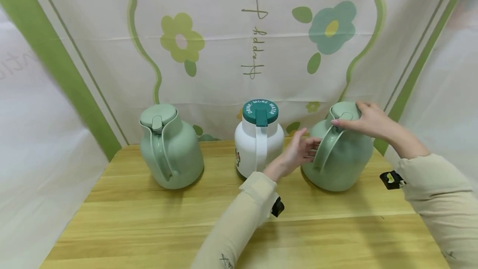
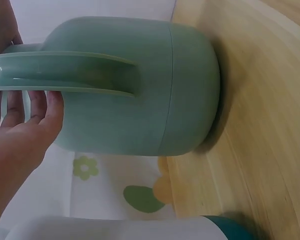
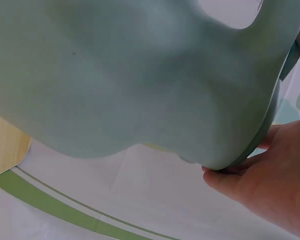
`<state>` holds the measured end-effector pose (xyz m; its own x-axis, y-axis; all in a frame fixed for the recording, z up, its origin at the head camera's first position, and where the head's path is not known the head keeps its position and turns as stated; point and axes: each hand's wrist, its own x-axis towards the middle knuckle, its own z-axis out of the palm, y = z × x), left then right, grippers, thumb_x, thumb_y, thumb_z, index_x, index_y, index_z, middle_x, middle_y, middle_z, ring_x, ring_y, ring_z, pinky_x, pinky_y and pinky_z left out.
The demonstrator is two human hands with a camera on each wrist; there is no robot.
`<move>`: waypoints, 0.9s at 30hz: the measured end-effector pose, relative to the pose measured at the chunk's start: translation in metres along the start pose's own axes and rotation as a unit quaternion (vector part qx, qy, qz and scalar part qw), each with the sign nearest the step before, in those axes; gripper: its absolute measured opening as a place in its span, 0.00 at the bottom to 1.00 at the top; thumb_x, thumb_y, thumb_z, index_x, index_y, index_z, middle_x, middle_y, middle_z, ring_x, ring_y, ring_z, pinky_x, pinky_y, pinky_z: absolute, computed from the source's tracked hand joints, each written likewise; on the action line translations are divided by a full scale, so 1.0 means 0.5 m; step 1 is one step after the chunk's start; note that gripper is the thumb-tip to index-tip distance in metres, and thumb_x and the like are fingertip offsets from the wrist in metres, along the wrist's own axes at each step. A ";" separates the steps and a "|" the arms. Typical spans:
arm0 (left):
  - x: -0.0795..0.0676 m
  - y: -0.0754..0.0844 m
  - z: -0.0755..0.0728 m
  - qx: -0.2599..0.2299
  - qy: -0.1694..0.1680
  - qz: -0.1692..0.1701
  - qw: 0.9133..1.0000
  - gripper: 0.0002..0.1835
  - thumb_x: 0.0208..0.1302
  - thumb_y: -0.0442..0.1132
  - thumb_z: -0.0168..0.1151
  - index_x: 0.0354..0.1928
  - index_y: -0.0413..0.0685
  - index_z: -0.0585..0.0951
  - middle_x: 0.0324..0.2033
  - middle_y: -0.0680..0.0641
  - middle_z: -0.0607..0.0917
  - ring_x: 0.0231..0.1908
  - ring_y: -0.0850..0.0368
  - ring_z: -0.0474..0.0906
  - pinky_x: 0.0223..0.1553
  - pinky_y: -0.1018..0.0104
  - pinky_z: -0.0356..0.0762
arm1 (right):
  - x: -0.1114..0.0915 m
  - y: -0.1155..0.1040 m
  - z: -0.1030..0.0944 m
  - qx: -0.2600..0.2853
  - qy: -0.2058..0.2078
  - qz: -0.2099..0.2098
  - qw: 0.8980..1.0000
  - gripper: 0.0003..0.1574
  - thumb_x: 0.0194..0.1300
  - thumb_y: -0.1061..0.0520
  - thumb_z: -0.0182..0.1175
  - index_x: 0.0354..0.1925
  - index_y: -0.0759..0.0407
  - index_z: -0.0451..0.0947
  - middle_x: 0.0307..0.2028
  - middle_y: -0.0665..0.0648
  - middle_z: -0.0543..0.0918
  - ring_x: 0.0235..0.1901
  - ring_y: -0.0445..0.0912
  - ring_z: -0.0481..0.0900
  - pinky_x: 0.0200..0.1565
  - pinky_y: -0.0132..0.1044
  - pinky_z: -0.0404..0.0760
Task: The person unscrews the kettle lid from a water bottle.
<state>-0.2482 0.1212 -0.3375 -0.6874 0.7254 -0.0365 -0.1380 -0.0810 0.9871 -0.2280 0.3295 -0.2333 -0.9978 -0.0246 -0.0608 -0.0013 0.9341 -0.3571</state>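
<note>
On the right stands a pale green thermos jug [image 1: 341, 159] with a round lid and a loop handle [image 1: 327, 149]. My right hand [image 1: 373, 121] holds it from above, thumb at the top of the handle and fingers over the lid's far rim. The lid's edge lies under those fingers in the right wrist view. My left hand [image 1: 296, 150] reaches in from the left with fingers extended and thumb raised. Its fingertips meet the side of the handle [image 2: 89, 72] in the left wrist view, partly hidden behind it.
A white thermos jug [image 1: 246, 146] with a dark green lid [image 1: 260, 112] stands mid-table, close beside my left forearm. Another pale green jug [image 1: 183, 152] stands at the left. All are on a wooden table [image 1: 157, 227] before a flowered cloth [image 1: 220, 53].
</note>
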 end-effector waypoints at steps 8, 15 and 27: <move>-0.013 -0.006 -0.008 0.062 0.009 0.028 0.998 0.26 0.64 0.32 0.48 0.65 0.41 0.70 0.63 0.39 0.74 0.59 0.52 0.74 0.61 0.63 0.73 | -0.006 0.002 -0.006 0.014 -0.018 -0.006 1.000 0.70 0.62 0.30 0.53 0.70 0.78 0.29 0.66 0.88 0.37 0.64 0.81 0.43 0.59 0.74 0.54; -0.018 -0.008 0.010 0.146 0.059 0.034 0.987 0.28 0.55 0.34 0.69 0.59 0.51 0.75 0.51 0.52 0.81 0.45 0.68 0.76 0.46 0.74 0.75 | -0.008 0.015 -0.010 0.018 -0.020 -0.020 0.999 0.68 0.61 0.35 0.57 0.71 0.77 0.31 0.66 0.88 0.40 0.63 0.81 0.46 0.58 0.74 0.56; -0.012 -0.016 0.019 0.183 0.117 0.071 0.973 0.24 0.52 0.36 0.72 0.53 0.50 0.79 0.46 0.53 0.83 0.40 0.70 0.76 0.40 0.78 0.76 | -0.008 0.014 -0.010 0.004 -0.010 -0.015 1.000 0.68 0.61 0.33 0.57 0.71 0.77 0.34 0.65 0.89 0.43 0.62 0.81 0.48 0.57 0.75 0.57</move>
<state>-0.2362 0.1238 -0.3436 -0.8308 0.5450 0.1128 0.2050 0.1113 0.9724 -0.2243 0.3379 -0.2310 -0.9959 -0.0595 -0.0676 -0.0307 0.9302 -0.3657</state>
